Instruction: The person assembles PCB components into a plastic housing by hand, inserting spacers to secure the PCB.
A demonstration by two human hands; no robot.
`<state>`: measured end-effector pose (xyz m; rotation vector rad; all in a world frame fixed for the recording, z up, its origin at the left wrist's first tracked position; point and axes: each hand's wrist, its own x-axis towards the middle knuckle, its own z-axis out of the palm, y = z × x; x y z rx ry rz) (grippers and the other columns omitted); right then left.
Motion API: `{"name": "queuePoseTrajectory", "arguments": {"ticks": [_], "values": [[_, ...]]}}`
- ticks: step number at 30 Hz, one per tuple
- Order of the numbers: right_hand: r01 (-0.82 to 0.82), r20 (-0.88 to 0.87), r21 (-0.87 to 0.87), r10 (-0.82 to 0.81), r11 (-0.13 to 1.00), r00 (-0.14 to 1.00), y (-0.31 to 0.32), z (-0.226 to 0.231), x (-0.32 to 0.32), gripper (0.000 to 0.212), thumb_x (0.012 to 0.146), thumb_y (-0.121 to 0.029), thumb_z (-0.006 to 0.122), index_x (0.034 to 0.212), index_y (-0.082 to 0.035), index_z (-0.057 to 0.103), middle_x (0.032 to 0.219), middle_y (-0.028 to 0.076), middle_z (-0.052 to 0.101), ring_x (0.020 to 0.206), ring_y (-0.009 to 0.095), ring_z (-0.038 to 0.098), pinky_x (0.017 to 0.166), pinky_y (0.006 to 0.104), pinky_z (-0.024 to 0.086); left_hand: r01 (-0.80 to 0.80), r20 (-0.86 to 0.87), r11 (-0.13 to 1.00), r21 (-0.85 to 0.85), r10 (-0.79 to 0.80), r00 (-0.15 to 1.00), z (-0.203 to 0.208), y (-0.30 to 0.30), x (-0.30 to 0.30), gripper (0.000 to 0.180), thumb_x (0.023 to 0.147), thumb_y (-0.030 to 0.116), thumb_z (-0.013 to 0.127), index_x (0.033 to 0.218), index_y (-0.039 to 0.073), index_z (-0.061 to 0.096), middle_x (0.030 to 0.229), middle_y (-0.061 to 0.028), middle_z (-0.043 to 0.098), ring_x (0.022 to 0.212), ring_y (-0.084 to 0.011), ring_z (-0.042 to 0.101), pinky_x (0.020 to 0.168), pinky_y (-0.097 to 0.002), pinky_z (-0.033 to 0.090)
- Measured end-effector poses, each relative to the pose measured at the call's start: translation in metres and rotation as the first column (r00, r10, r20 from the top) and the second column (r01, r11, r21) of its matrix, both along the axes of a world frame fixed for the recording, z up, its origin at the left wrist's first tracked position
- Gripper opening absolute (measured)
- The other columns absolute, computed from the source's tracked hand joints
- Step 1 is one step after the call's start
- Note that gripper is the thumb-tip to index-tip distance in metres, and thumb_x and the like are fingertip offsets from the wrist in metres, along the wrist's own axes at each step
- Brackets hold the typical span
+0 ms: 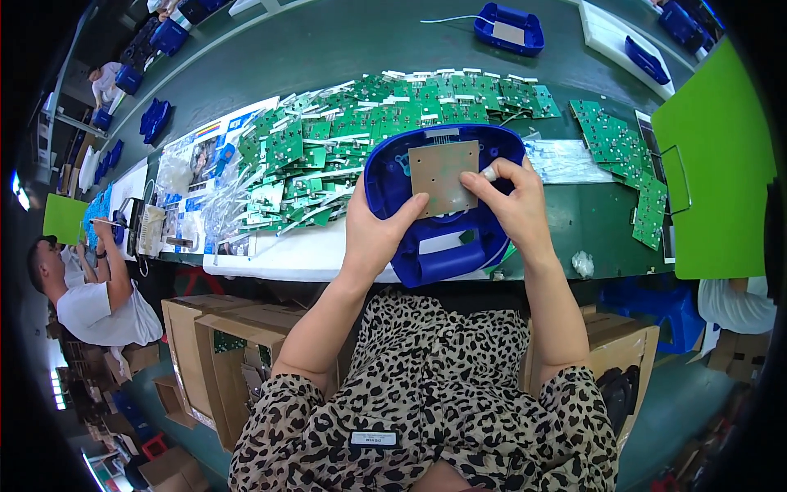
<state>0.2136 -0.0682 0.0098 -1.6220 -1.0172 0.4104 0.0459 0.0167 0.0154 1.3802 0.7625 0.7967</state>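
Observation:
A blue plastic housing (451, 264) with a handle opening is held up in front of me, its hollow inside toward me. In it lies a tan circuit board (443, 164) with small holes, its plain side up. My left hand (373, 230) is closed around the housing's left side, the thumb on the board's lower left corner. At the right side, my right hand (521, 205) is closed, its thumb on the board's right edge. Something small and white shows at its index fingertip; I cannot tell what. The fingers behind the housing are hidden.
Green circuit boards (385, 107) with white cables lie heaped behind the housing. More boards (611, 143) lie to the right, beside a lime-green panel (721, 164). Another blue housing (508, 31) sits at the far side. Cardboard boxes (221, 361) stand below; a co-worker (106, 295) sits left.

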Motion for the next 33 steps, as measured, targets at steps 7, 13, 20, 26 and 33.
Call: {"name": "queuePoseTrajectory", "arguments": {"ticks": [7,13,20,26,33], "values": [[0.093,0.163,-0.094,-0.077,0.991,0.984,0.009,0.005,-0.004,0.031,0.066,-0.031,0.072,0.065,-0.003,0.057,0.078,0.015,0.051,0.076,0.029,0.053,0.065,0.0369,0.042,0.013,0.032,0.987,-0.162,-0.008,0.999,0.002,0.014,-0.001,0.042,0.071,0.009,0.070,0.106,-0.001,0.050,0.096,-0.0085,0.060,0.084,-0.0141,0.059,0.077,-0.0255,0.046],[0.016,0.247,-0.060,-0.001,0.998,0.969,0.006,0.001,0.007,0.032,0.067,-0.032,0.071,0.067,-0.004,0.056,0.079,0.014,0.052,0.076,0.031,0.053,0.067,0.0383,0.042,0.213,-0.095,0.935,-0.283,-0.248,0.964,0.025,0.053,-0.027,0.045,0.080,0.036,0.061,0.108,0.002,0.053,0.096,-0.0062,0.059,0.089,-0.0116,0.055,0.073,-0.0268,0.047],[-0.131,0.193,0.007,0.127,0.991,0.973,-0.009,0.022,0.015,0.024,0.069,-0.021,0.070,0.080,-0.004,0.057,0.104,0.014,0.052,0.093,0.027,0.052,0.078,0.0337,0.042,0.540,-0.421,0.813,-0.218,-0.577,0.700,0.070,0.096,-0.001,0.048,0.080,0.039,0.059,0.108,0.000,0.054,0.087,-0.0053,0.060,0.072,-0.0117,0.058,0.055,-0.0245,0.049],[0.135,-0.165,0.192,-0.104,0.972,0.981,-0.059,0.031,0.056,0.015,0.080,0.002,0.053,0.094,0.003,0.055,0.113,0.012,0.049,0.100,0.017,0.050,0.082,0.0265,0.042,0.247,-0.091,0.849,-0.466,-0.324,0.942,0.052,0.214,0.014,0.038,0.083,0.033,0.056,0.102,0.000,0.056,0.095,-0.0135,0.061,0.081,-0.0235,0.062,0.070,-0.0432,0.054],[0.252,-0.305,-0.090,-0.268,0.963,0.914,-0.102,-0.013,0.033,0.009,0.077,0.004,0.056,0.085,0.000,0.058,0.084,0.005,0.058,0.072,0.011,0.055,0.065,0.0218,0.045,-0.135,0.251,0.775,-0.618,0.357,0.900,-0.005,0.363,0.094,0.040,0.086,0.019,0.050,0.120,0.002,0.038,0.119,-0.0202,0.045,0.109,-0.0362,0.046,0.086,-0.0567,0.043]]}}
